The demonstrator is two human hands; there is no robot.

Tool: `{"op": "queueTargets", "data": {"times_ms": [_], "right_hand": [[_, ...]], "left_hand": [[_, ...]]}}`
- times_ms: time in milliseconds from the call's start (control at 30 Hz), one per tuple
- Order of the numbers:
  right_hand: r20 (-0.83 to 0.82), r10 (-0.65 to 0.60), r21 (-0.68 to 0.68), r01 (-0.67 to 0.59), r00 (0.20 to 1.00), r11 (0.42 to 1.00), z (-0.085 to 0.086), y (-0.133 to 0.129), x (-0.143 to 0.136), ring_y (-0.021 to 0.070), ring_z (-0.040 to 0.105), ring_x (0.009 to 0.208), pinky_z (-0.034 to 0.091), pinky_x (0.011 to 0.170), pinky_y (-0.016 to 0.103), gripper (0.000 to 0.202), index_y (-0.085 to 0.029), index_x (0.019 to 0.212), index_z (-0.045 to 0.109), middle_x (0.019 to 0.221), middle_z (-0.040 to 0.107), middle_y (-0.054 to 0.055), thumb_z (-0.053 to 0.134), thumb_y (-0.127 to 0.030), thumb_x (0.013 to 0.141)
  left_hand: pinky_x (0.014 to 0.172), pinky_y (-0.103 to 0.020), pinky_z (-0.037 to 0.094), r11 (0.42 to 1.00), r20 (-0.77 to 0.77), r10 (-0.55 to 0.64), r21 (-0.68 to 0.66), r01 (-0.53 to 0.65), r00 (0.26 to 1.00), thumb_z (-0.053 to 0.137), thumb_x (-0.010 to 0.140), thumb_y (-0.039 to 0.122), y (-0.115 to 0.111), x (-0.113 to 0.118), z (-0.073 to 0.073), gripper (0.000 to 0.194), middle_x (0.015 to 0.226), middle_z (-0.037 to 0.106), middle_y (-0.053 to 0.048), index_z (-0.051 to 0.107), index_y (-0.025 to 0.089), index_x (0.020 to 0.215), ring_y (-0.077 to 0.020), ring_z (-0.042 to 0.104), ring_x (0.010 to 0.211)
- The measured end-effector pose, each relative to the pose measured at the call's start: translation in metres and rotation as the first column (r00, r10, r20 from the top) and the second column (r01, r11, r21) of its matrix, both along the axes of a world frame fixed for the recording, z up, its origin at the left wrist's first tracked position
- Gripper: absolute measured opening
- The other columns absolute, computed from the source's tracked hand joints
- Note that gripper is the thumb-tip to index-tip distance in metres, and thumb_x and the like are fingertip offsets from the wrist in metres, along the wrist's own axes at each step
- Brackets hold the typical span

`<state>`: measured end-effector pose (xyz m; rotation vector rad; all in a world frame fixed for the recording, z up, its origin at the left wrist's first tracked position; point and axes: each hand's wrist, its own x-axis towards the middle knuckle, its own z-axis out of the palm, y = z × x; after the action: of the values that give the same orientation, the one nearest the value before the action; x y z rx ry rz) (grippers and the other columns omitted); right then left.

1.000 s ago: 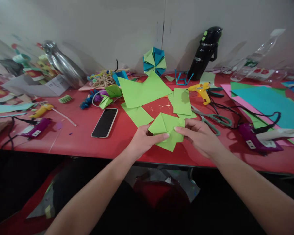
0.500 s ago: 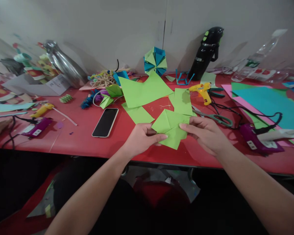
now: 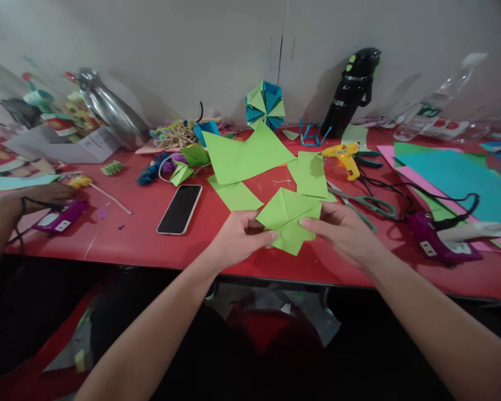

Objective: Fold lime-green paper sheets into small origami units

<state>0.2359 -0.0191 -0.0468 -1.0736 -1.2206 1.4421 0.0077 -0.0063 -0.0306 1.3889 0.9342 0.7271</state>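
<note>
A piece of creased light-green paper (image 3: 290,220) is held between my two hands above the front of the table. My left hand (image 3: 246,236) pinches its left edge, thumb on top. At the right edge, my right hand (image 3: 342,228) grips it the same way, its thumb lying on the face of the paper. Crease lines cross near the paper's middle, and its lower edge is uneven. Just behind lie a large green sheet (image 3: 246,156) and a smaller green piece (image 3: 311,175). The fingers under the paper are mostly hidden.
A phone (image 3: 179,210) lies left of my hands. Scissors (image 3: 371,205) and a yellow glue gun (image 3: 344,156) with cables lie to the right. A black bottle (image 3: 350,92) and a folded paper ball (image 3: 265,106) stand behind. Another person's hand (image 3: 45,195) is at far left.
The green paper and my hands have shifted slightly left, with both grips kept. At far left, the other person's hand has reached forward to the yellow glue gun there.
</note>
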Motion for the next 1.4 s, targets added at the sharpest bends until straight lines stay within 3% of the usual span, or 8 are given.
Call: {"op": "queueTargets", "data": {"times_ms": [200, 333, 567, 700, 833, 1033, 1233, 1400], "right_hand": [[0.027, -0.020, -0.099, 0.022, 0.999, 0.995, 0.001, -0.010, -0.020, 0.0274, 0.071, 0.106, 0.057, 0.095, 0.043, 0.036, -0.025, 0.106, 0.079, 0.109, 0.078, 0.006, 0.086, -0.036, 0.072], [0.147, -0.048, -0.068, 0.058, 0.988, 0.996, 0.006, -0.009, -0.016, 0.0277, 0.073, 0.095, 0.059, 0.087, 0.044, 0.033, -0.023, 0.097, 0.080, 0.101, 0.079, 0.006, 0.086, -0.041, 0.070], [0.355, -0.105, 0.075, 0.084, 0.929, 0.994, 0.015, 0.003, 0.011, 0.0204, 0.066, 0.072, 0.054, 0.069, 0.034, 0.028, -0.023, 0.079, 0.081, 0.079, 0.076, 0.004, 0.084, -0.050, 0.071], [0.390, -0.161, 0.087, 0.138, 0.907, 0.987, 0.016, 0.007, 0.015, 0.0146, 0.055, 0.059, 0.045, 0.057, 0.030, 0.031, -0.022, 0.067, 0.077, 0.062, 0.066, 0.002, 0.085, -0.052, 0.068], [0.335, -0.176, 0.095, 0.153, 0.926, 0.984, 0.013, 0.008, 0.012, 0.0127, 0.054, 0.058, 0.045, 0.057, 0.029, 0.032, -0.021, 0.066, 0.075, 0.061, 0.063, 0.000, 0.084, -0.051, 0.070], [0.246, 0.065, -0.065, -0.051, 0.967, 0.997, 0.005, 0.003, 0.006, 0.0185, 0.068, 0.073, 0.057, 0.071, 0.033, 0.036, -0.020, 0.078, 0.075, 0.080, 0.075, 0.005, 0.077, -0.056, 0.077], [0.500, -0.048, 0.069, 0.016, 0.865, 0.997, 0.005, 0.005, 0.004, 0.0131, 0.053, 0.049, 0.042, 0.053, 0.029, 0.048, -0.021, 0.056, 0.059, 0.052, 0.062, 0.001, 0.071, -0.060, 0.081], [0.503, 0.072, 0.064, -0.120, 0.862, 0.991, 0.007, 0.007, 0.016, 0.0121, 0.046, 0.058, 0.036, 0.058, 0.029, 0.043, -0.021, 0.066, 0.056, 0.061, 0.053, -0.003, 0.064, -0.057, 0.088]], "left_hand": [[0.088, -0.034, 0.057, 0.993, 0.037, -0.043, 0.108, 0.038, 0.998, 0.075, 0.084, 0.030, -0.002, 0.006, -0.012, 0.030, 0.104, 0.076, -0.009, 0.070, 0.014, 0.109, -0.0236, 0.071, 0.100], [0.088, -0.036, 0.059, 0.993, -0.004, -0.003, 0.114, 0.004, 1.000, 0.077, 0.081, 0.034, 0.000, 0.006, -0.010, 0.029, 0.105, 0.078, -0.010, 0.074, 0.014, 0.103, -0.0263, 0.073, 0.100], [0.080, -0.034, 0.062, 1.000, -0.013, 0.011, -0.029, -0.012, 1.000, 0.081, 0.078, 0.032, 0.004, 0.001, 0.004, 0.030, 0.101, 0.079, -0.012, 0.075, 0.012, 0.099, -0.0268, 0.075, 0.095], [0.075, -0.032, 0.061, 0.998, -0.026, 0.011, -0.063, -0.012, 1.000, 0.081, 0.077, 0.033, 0.005, -0.001, 0.005, 0.032, 0.102, 0.079, -0.013, 0.075, 0.011, 0.100, -0.0254, 0.076, 0.091], [0.081, -0.032, 0.061, 0.999, -0.009, 0.012, -0.047, -0.012, 1.000, 0.080, 0.079, 0.033, 0.004, -0.001, 0.002, 0.030, 0.105, 0.079, -0.011, 0.076, 0.013, 0.100, -0.0249, 0.075, 0.096], [0.085, -0.033, 0.061, 0.996, 0.026, 0.093, 0.010, -0.094, 0.995, 0.082, 0.076, 0.034, 0.004, 0.003, -0.001, 0.033, 0.105, 0.079, -0.010, 0.075, 0.013, 0.101, -0.0257, 0.075, 0.100], [0.084, -0.035, 0.062, 0.993, -0.002, 0.118, 0.017, -0.118, 0.993, 0.080, 0.078, 0.032, 0.006, 0.004, 0.001, 0.029, 0.104, 0.079, -0.011, 0.075, 0.012, 0.099, -0.0265, 0.075, 0.099], [0.083, -0.035, 0.062, 0.979, 0.006, 0.201, 0.027, -0.201, 0.980, 0.082, 0.076, 0.033, 0.013, -0.004, -0.003, 0.031, 0.103, 0.079, -0.011, 0.075, 0.013, 0.099, -0.0256, 0.076, 0.095]]}}
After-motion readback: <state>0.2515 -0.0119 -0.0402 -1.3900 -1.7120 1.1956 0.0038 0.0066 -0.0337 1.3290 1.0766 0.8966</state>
